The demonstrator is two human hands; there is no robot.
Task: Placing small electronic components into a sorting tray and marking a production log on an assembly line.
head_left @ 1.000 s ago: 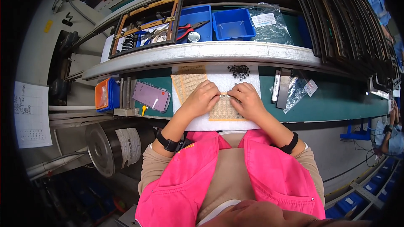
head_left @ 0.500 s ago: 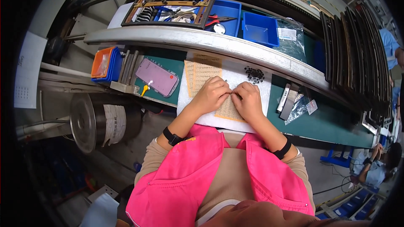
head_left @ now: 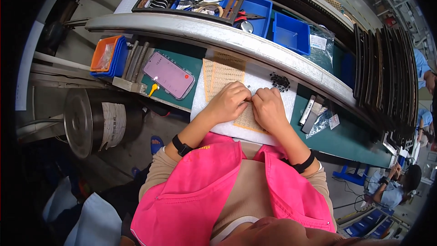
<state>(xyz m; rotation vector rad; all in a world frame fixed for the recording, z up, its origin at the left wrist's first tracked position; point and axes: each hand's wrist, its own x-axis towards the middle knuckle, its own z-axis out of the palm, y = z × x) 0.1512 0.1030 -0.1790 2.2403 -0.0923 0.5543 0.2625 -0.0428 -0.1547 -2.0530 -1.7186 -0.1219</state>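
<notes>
A: Where are the hands, and are they gripping anything?
B: The left hand (head_left: 230, 104) and right hand (head_left: 269, 109) nearly meet, fingers curled inward, fingertips close together over the far part of the orange-edged board (head_left: 250, 120). I can't tell whether anything is pinched there; the fingers hide it.
A: And the board?
B: It lies on the white foam sheet (head_left: 231, 131), under and between the hands, its near edge showing.
A: What worries you?
B: Slipping, mostly. The foam looks soft, so uneven pressure from the two hands could tilt or slide the board.
A: Anything else?
B: The loose black parts (head_left: 279, 82) sit in a pile to the far right, just beyond the right hand. A careless knuckle could scatter them.
A: And the other boards (head_left: 225, 76)?
B: They lie at the far left, near the left hand; a sideways sweep there might shove them out of line.
</notes>
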